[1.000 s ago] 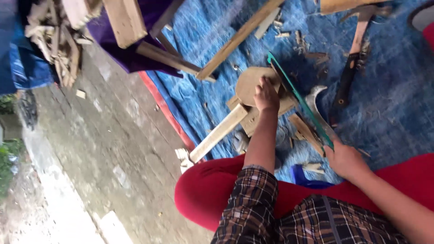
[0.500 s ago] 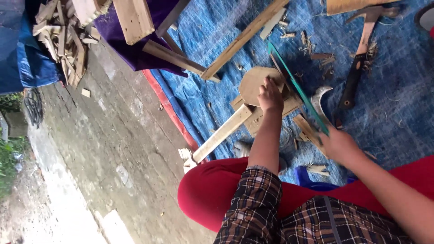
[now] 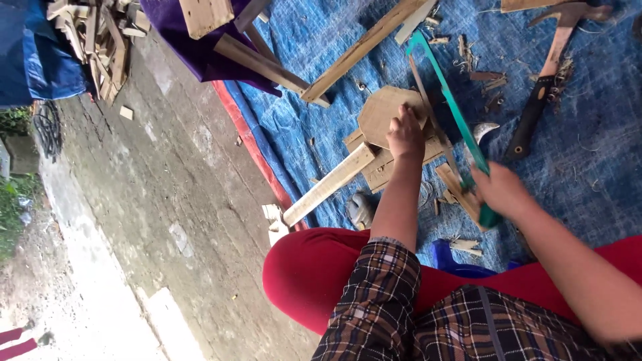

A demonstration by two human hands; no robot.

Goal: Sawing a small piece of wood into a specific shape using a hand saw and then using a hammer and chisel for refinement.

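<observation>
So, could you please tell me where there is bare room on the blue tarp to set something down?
The blue tarp lies fairly bare right of the hatchet. Another patch lies between the long plank and the red edge strip. It is crowded around the wooden board, green saw and both hands.

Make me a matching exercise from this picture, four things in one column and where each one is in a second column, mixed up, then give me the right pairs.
Things:
1. green-framed saw
2. flat wood piece
3. black-handled tool
4. pile of wood scraps

Places:
A. lying alone on the blue tarp
B. on the concrete, upper left
C. gripped in the right hand
D. pressed under the left hand

Pairs: 1-C, 2-D, 3-A, 4-B
</observation>
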